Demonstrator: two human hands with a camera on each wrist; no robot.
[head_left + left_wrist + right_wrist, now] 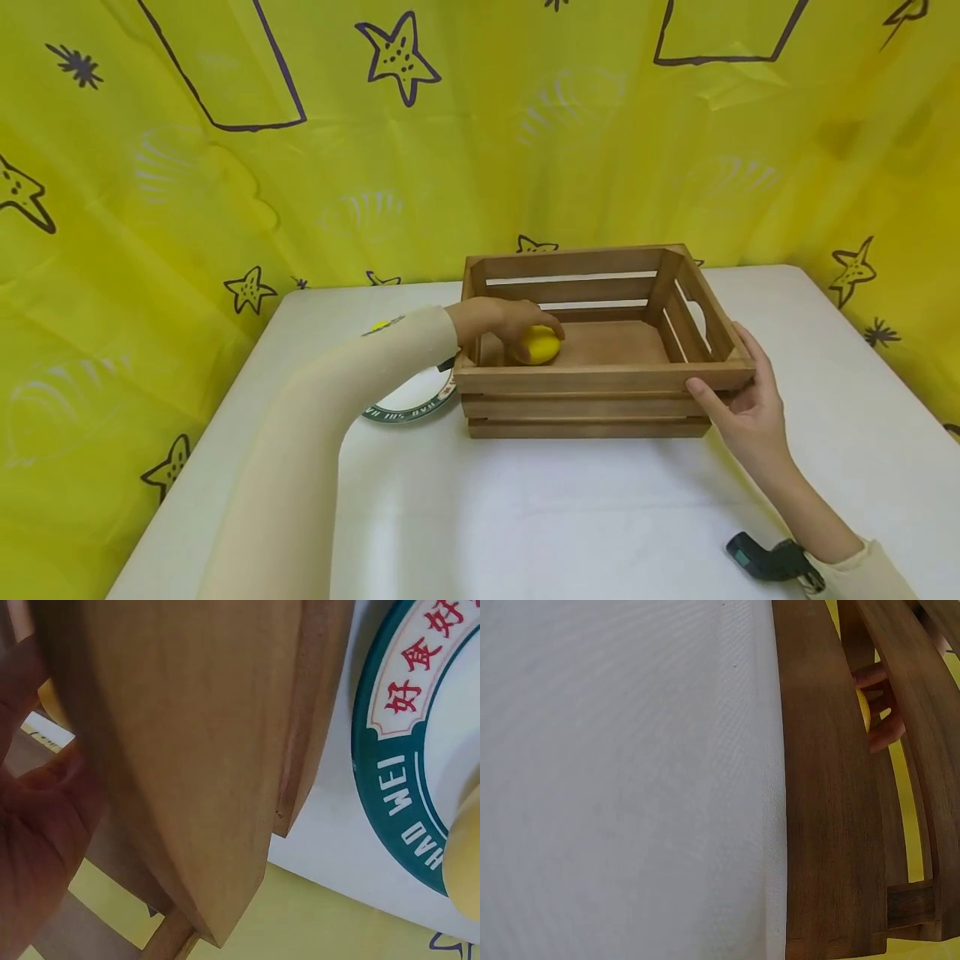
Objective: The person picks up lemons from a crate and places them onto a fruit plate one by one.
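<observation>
A brown wooden crate point(600, 379) stands on the white table point(525, 517). My left hand point(502, 321) reaches over the crate's left end, fingers curled on a round yellow fruit point(542, 346) lying on the crate floor at the left. My right hand point(738, 408) grips the crate's front right corner, thumb on the front slat. In the right wrist view the crate slats point(825, 787) fill the right side, and fingers point(881, 731) and a sliver of the yellow fruit point(864, 712) show between them. The left wrist view is mostly crate wood point(187, 750), with my left hand point(37, 840) beside it.
A white plate with a green lettered rim point(408, 400) lies just left of the crate, partly under my left forearm; its rim point(405, 750) shows close up, with a pale yellow rounded shape point(465, 855) on it. A yellow star-patterned cloth point(225, 167) hangs behind the table.
</observation>
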